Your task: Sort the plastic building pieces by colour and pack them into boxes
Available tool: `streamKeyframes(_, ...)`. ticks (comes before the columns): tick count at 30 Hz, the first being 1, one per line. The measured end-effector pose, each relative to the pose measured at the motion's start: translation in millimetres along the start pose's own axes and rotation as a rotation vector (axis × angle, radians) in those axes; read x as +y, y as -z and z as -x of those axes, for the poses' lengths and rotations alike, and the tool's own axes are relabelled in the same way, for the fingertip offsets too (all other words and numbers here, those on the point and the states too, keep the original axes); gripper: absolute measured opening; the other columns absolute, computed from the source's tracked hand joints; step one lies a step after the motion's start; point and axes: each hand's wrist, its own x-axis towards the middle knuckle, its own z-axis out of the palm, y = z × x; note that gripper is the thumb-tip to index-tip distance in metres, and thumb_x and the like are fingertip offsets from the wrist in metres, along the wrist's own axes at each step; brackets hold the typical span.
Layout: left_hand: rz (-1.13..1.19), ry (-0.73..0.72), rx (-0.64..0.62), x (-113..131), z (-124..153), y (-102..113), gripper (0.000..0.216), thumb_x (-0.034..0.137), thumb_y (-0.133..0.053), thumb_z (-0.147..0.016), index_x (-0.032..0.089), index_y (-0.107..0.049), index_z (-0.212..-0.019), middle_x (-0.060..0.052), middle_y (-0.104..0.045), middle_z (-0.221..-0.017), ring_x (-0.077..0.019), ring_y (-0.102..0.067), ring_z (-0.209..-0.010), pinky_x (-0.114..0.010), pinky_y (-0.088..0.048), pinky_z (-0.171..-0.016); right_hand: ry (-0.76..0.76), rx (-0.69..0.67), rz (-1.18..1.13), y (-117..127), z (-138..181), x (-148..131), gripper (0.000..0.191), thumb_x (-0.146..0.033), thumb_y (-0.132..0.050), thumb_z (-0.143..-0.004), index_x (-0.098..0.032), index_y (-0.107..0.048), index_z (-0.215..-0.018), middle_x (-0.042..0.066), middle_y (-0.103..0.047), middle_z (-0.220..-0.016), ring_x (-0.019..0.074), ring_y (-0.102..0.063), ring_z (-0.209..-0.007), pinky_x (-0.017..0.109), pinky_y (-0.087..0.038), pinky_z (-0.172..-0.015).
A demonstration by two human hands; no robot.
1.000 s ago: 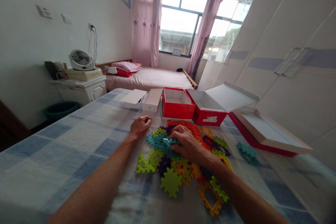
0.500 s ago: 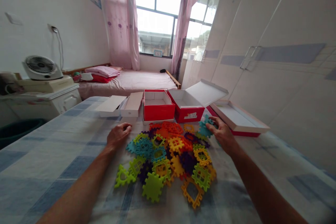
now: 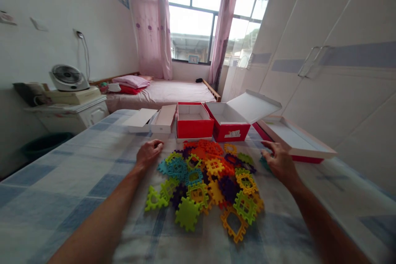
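Note:
My left hand [image 3: 149, 153] rests on the bed-like checked cloth, left of the pile, its fingers curled in with nothing visible in them. My right hand [image 3: 277, 162] is at the right side of the pile, thumb and index finger apart. Just beneath its fingers lies a teal interlocking piece [image 3: 265, 164], partly covered by the hand. Between my hands spreads a heap of plastic interlocking pieces with notched edges: a solid lime piece [image 3: 187, 213], a yellow-orange frame [image 3: 234, 224], a blue piece [image 3: 177, 168], purple piece [image 3: 228, 189] and orange-red pieces [image 3: 210, 147].
Behind the heap stand a red box [image 3: 194, 128] and another red box [image 3: 232, 133] with its white lid raised. White boxes [image 3: 163, 119] are at the left, a shallow box [image 3: 305, 150] at the right. Farther back are a fan [image 3: 69, 77], a bed [image 3: 176, 89] and wardrobe doors.
The view has shifted, moving everything rightward in the picture. My right hand has moved right, away from the heap, and let go of the blue piece. My left hand stays put.

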Motion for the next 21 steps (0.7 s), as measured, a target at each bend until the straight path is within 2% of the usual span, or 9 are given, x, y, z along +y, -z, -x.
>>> streamKeyframes(3,0.001,0.000,0.009,0,0,-1,0.033,0.035,-0.045,-0.079,0.025,-0.070,-0.098,-0.002,-0.073,-0.097,-0.0195,-0.065,-0.087,-0.024,-0.044,-0.067,0.201,-0.331,-0.254,3,13,-57,0.030,-0.035,-0.049,-0.083,-0.021,-0.063,-0.106,0.007,-0.064,-0.105,0.0170,-0.062,-0.085,0.031,-0.050,-0.078)
streamKeyframes(5,0.003,-0.003,0.013,0,1,0,0.033,0.035,-0.045,-0.079,0.025,-0.070,-0.098,-0.002,-0.073,-0.097,-0.0197,-0.065,-0.087,-0.024,-0.044,-0.067,0.363,-0.500,-0.271,-1,24,-94,0.027,-0.033,-0.053,-0.083,-0.024,-0.064,-0.106,0.004,-0.064,-0.104,0.0160,-0.060,-0.092,0.030,-0.047,-0.084)
streamKeyframes(7,0.003,-0.008,0.017,1,1,0,0.033,0.034,-0.045,-0.079,0.024,-0.070,-0.098,-0.002,-0.073,-0.098,-0.0198,-0.065,-0.087,-0.024,-0.044,-0.068,0.475,-0.590,-0.217,-9,37,-123,0.028,-0.033,-0.058,-0.081,-0.024,-0.065,-0.107,0.004,-0.065,-0.104,0.0177,-0.056,-0.100,0.032,-0.043,-0.089)
streamKeyframes(10,0.002,-0.013,0.023,2,2,1,0.033,0.034,-0.045,-0.080,0.024,-0.070,-0.098,-0.002,-0.073,-0.099,-0.0195,-0.065,-0.087,-0.024,-0.045,-0.069,0.561,-0.602,-0.074,-27,51,-150,0.037,-0.040,-0.065,-0.076,-0.021,-0.065,-0.108,0.007,-0.065,-0.102,0.0224,-0.052,-0.103,0.037,-0.039,-0.091)
streamKeyframes(14,0.000,-0.007,0.025,3,2,1,0.031,0.034,-0.045,-0.079,0.026,-0.070,-0.097,-0.001,-0.073,-0.097,-0.0190,-0.066,-0.084,-0.023,-0.045,-0.068,0.595,-0.579,0.064,-46,61,-162,0.042,-0.037,-0.068,-0.072,-0.020,-0.063,-0.110,0.009,-0.064,-0.102,0.0244,-0.051,-0.100,0.038,-0.038,-0.087)
streamKeyframes(18,0.001,0.009,0.030,4,2,0,0.031,0.034,-0.045,-0.080,0.027,-0.070,-0.096,-0.001,-0.073,-0.096,-0.0191,-0.065,-0.086,-0.023,-0.045,-0.069,0.593,-0.523,0.017,-55,61,-158,0.017,-0.028,-0.057,-0.083,-0.023,-0.066,-0.097,0.005,-0.065,-0.092,0.0204,-0.053,-0.094,0.034,-0.036,-0.085)
streamKeyframes(21,0.004,0.011,0.036,4,2,-1,0.030,0.033,-0.046,-0.080,0.027,-0.070,-0.095,-0.001,-0.073,-0.096,-0.0188,-0.065,-0.088,-0.023,-0.045,-0.071,0.544,-0.471,-0.081,-56,57,-156,0.021,-0.029,-0.046,-0.090,-0.021,-0.064,-0.081,0.004,-0.063,-0.083,0.0179,-0.054,-0.086,0.032,-0.038,-0.080)
